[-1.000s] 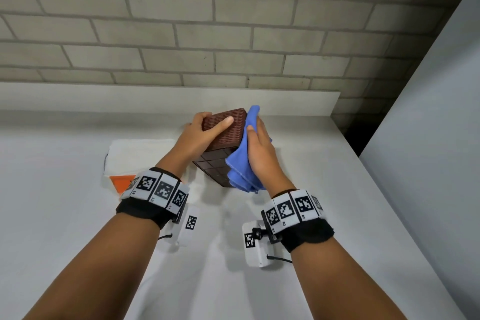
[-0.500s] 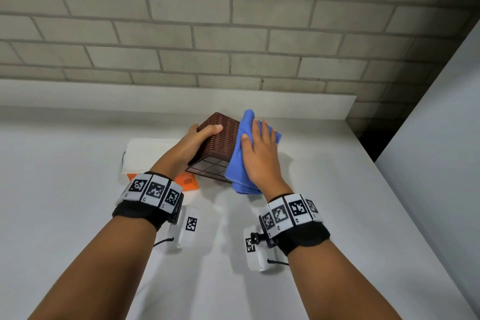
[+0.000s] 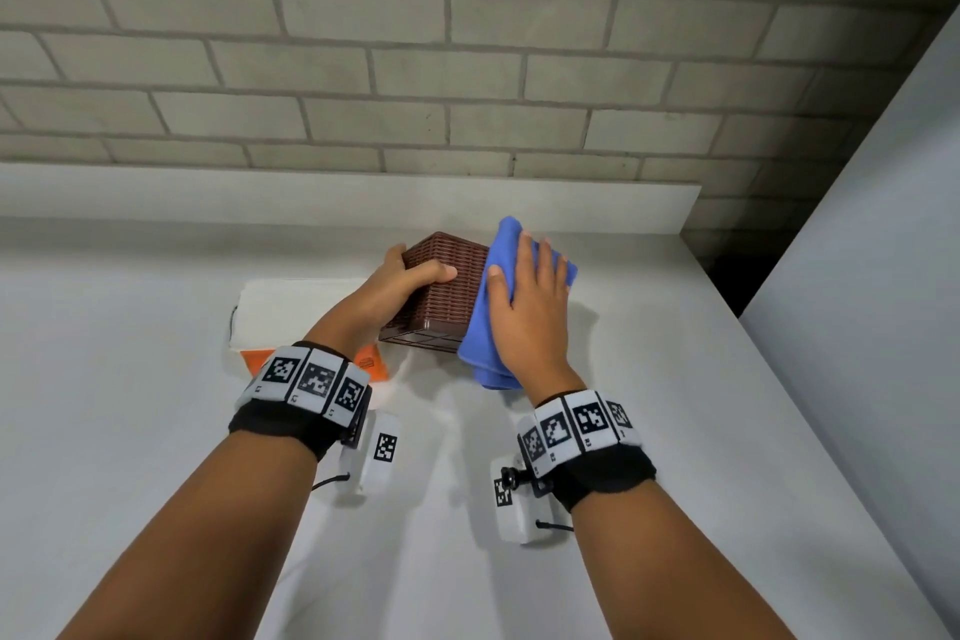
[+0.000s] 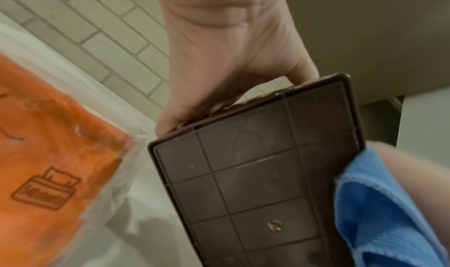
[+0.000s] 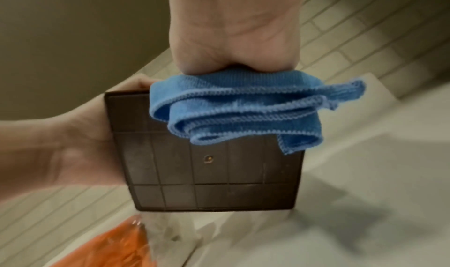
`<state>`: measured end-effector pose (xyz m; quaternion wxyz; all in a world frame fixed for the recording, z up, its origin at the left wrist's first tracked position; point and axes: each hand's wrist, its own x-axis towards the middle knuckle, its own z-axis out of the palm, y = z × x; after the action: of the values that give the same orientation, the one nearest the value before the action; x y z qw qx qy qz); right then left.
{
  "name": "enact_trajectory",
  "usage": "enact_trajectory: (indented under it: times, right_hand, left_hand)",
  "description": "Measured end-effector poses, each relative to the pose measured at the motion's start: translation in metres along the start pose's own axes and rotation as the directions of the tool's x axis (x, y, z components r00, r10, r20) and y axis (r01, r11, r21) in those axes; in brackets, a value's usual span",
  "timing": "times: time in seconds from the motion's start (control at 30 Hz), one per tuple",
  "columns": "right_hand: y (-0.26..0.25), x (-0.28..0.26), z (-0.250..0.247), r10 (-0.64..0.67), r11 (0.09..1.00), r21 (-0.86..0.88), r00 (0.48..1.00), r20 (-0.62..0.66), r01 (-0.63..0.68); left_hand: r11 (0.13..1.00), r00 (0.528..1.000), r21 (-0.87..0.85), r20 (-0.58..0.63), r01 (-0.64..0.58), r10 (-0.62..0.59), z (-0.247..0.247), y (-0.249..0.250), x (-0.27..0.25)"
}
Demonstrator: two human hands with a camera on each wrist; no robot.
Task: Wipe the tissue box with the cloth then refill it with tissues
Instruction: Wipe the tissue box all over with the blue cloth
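Observation:
My left hand grips the brown woven tissue box by its left side, thumb curled over the top face. The box is tilted, and its ribbed underside faces my wrists. Against the box's right side my right hand presses a folded blue cloth with fingers straight and spread. Cloth folds hang over the box's underside. A white and orange pack of tissues lies on the table left of the box, partly behind my left wrist, and shows large in the left wrist view.
The white table ends at a raised back ledge under a brick wall. A grey panel stands along the right edge, with a dark gap at the back right corner.
My right hand has slid the cloth away from me along the box's right side and now lies flatter on it. The left hand has tipped the box, and its thumb has curled over the top.

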<state>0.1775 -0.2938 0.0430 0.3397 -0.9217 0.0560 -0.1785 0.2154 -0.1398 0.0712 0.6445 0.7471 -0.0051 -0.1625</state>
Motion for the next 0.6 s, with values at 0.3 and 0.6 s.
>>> enact_trajectory:
  times: [0.3, 0.6]
  right_hand:
    - [0.026, -0.001, 0.000, 0.318, 0.856, 0.428, 0.948, 0.009, -0.291]
    - [0.028, -0.002, -0.019, 0.259, 0.703, 0.640, 0.949, 0.177, -0.311]
  left_hand:
    - [0.986, 0.997, 0.148, -0.012, 0.076, -0.075, 0.003, 0.002, 0.006]
    - [0.996, 0.998, -0.071, 0.027, -0.048, 0.050, 0.000, -0.009, 0.003]
